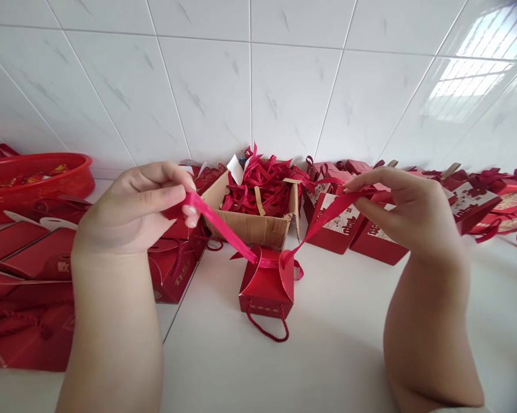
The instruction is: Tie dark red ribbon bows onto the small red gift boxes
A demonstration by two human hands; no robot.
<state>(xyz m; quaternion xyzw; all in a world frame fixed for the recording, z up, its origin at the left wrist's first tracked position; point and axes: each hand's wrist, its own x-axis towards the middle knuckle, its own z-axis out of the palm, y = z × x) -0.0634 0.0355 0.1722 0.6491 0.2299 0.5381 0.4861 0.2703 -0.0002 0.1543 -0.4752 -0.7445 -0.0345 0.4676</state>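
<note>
A small red gift box [267,292] with a twisted cord handle [269,335] sits on the white table in front of me. Threaded through the slots at its top, a red ribbon [224,226] spreads up to both sides in a V. My left hand [133,209] pinches one end between thumb and fingers, up and left of the box. The other end is pinched by my right hand [404,201], up and right of it. Both lengths look pulled fairly straight. Part of the ribbon hangs behind the box.
Behind the gift box stands a cardboard box [253,226] heaped with red ribbons [262,183]. More red boxes [30,252] crowd the left, near a red plastic basin [75,178] holding wrapped items. Several red boxes with pale printed panels [338,223] line the tiled wall [296,86] at right.
</note>
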